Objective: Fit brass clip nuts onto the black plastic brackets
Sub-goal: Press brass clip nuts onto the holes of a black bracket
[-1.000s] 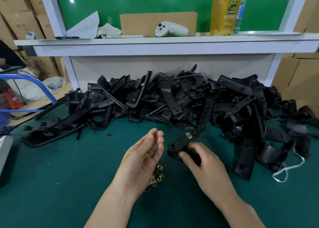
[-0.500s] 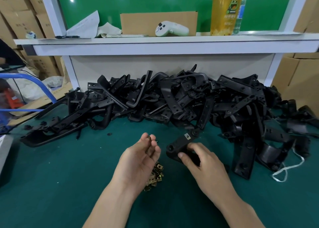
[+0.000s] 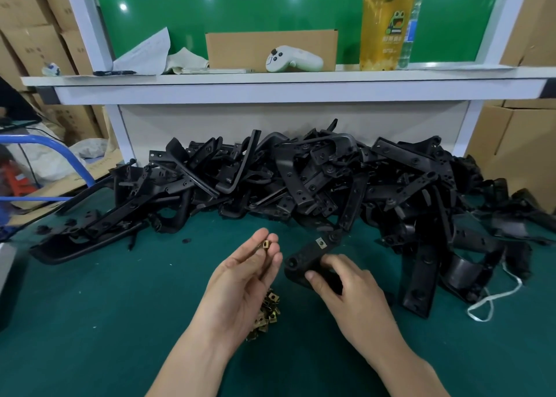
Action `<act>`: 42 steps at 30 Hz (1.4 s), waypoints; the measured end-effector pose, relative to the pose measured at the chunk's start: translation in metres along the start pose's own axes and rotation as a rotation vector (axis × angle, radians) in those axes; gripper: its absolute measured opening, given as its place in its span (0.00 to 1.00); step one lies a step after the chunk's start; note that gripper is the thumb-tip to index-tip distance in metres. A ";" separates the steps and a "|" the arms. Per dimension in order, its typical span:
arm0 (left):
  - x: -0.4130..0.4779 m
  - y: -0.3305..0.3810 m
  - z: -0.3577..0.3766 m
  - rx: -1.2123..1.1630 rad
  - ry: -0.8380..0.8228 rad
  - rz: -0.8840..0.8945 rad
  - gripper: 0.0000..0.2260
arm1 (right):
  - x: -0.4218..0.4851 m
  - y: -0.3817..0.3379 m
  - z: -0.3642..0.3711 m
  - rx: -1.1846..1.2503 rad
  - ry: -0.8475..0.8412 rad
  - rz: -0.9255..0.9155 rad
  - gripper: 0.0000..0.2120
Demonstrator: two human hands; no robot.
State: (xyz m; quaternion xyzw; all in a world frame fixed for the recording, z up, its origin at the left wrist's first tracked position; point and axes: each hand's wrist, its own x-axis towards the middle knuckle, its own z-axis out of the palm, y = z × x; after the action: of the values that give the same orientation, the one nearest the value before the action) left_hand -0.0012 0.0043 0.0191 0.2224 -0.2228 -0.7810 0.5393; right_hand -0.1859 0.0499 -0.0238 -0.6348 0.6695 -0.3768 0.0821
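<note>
Pinching clip nut [image 3: 265, 244]; frog-logo cup [image 3: 388, 26] behind

Brass-coloured metal with a dull shine is shown by the clip nut [image 3: 265, 244] and by the heap of nuts [image 3: 269, 309] at six o'clock from it. The bracket [image 3: 302, 260] is moulded in matt black plastic. The table [image 3: 90, 321] is covered in matt green cloth.

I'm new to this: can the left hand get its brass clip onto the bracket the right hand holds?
Probably yes: the left hand pinches the clip nut right beside the bracket gripped by the right hand, with nothing between them.
</note>
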 end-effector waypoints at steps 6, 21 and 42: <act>0.000 -0.002 0.004 0.037 0.005 0.037 0.19 | 0.001 0.000 -0.001 -0.016 0.001 0.000 0.25; -0.001 0.002 0.001 0.050 -0.013 0.023 0.12 | -0.001 -0.001 -0.001 -0.045 0.002 -0.014 0.26; 0.001 0.003 -0.004 0.087 0.000 0.046 0.13 | -0.001 -0.002 -0.001 -0.032 -0.020 0.001 0.24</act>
State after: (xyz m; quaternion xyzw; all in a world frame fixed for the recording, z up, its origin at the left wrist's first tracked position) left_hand 0.0031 0.0020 0.0171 0.2405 -0.2617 -0.7581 0.5467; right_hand -0.1848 0.0519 -0.0221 -0.6396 0.6748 -0.3597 0.0787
